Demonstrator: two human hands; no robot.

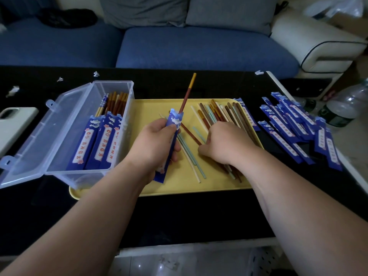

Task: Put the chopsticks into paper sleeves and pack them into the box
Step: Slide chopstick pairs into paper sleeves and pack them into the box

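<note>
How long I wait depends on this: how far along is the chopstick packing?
Done: several sleeved chopsticks lie in the clear plastic box. In hand: the left hand holds a blue paper sleeve with one red-brown chopstick sticking out; the right hand is on the loose chopsticks on the yellow tray. Left: those chopsticks and a pile of empty-looking sleeves.
</note>
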